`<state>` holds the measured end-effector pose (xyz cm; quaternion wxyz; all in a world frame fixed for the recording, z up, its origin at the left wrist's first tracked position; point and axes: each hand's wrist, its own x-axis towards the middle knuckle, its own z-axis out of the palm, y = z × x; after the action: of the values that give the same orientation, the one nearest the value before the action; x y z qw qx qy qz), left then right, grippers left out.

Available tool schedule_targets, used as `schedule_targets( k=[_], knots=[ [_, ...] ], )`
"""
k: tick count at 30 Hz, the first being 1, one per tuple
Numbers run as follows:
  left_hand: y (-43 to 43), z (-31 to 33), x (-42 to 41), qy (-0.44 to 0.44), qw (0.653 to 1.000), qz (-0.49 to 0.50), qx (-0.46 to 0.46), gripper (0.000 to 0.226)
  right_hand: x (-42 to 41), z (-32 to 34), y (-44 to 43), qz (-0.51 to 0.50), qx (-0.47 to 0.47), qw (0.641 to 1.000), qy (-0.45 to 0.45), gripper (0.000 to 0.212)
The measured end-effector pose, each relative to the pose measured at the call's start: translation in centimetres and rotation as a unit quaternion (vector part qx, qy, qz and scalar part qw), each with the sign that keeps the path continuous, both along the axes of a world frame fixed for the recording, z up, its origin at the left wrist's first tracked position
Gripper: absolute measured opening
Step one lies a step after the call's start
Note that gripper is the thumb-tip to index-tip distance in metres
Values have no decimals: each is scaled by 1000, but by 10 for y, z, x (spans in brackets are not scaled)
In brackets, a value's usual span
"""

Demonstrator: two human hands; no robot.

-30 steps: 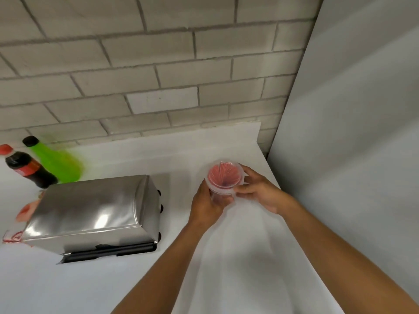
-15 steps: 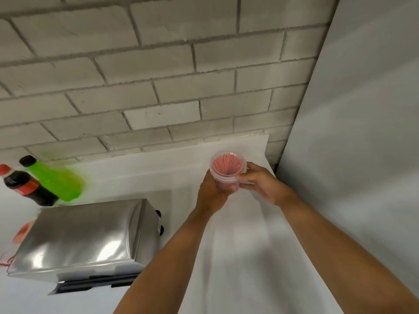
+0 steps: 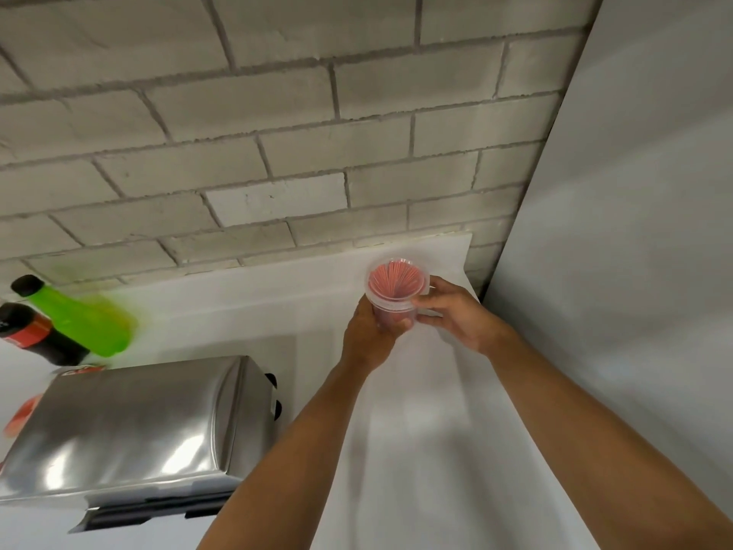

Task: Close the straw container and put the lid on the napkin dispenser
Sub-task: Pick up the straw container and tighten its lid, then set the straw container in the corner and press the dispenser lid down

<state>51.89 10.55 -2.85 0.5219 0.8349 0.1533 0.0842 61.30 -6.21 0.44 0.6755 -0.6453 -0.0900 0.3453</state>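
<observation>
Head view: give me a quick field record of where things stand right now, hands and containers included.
straw container: clear round tub with red straws inside, held near the back right corner of the white counter
container lid: looks seated on the rim, cannot confirm fully
left hand: grip around the tub's lower body
right hand: fingers at the tub's right side near the rim
napkin dispenser: steel box, on the counter to the left, untouched
bottles: green bottle and dark cola bottle behind the dispenser
backdrop: grey brick wall

Two bare forearms reach in from below, no sleeves, watches or rings visible; the left hand (image 3: 367, 331) and right hand (image 3: 462, 317) are ungloved.
</observation>
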Motion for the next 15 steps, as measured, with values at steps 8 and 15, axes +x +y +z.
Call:
schedule_targets(
  k=[8,15],
  knots=[
    [-4,6,-46,88,996,18,15,104,-15,31,-1,-44,-119,990,-64,116],
    [24,83,-120,60,998,23,-29,101,-69,88,10,-89,-154,946,-272,107]
  ],
)
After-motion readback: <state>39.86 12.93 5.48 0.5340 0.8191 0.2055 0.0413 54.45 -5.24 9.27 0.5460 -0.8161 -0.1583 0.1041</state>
